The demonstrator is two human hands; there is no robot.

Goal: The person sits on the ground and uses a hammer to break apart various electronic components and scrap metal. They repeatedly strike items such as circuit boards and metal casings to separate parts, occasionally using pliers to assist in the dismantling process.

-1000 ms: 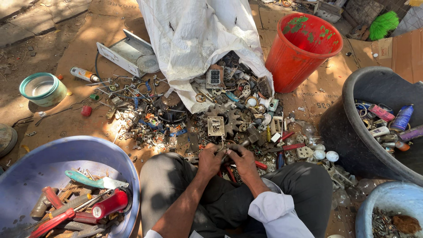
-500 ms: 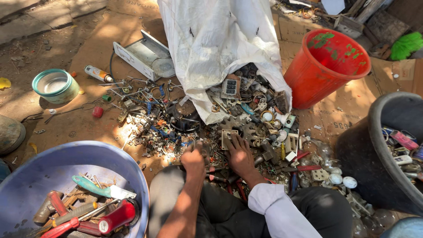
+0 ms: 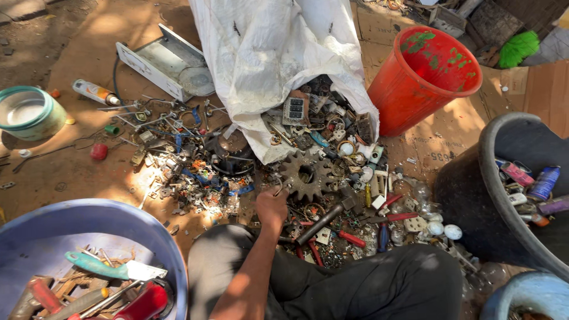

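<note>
My left hand reaches from my lap into a heap of scrap metal and electrical parts on the ground. Its fingers are closed around a small bent metal piece, right beside a large rusty toothed gear. A dark metal rod lies just right of the hand. My right hand is out of view. My legs in dark trousers fill the bottom of the view.
A white sack spills parts at the top. Around the heap stand a red bucket, a black tub of bottles, a blue basin of tools, a green-rimmed bowl and a white metal tray.
My right hand has left the view. My left hand has moved up into the heap next to the gear, which now lies exposed. The view has shifted closer.
</note>
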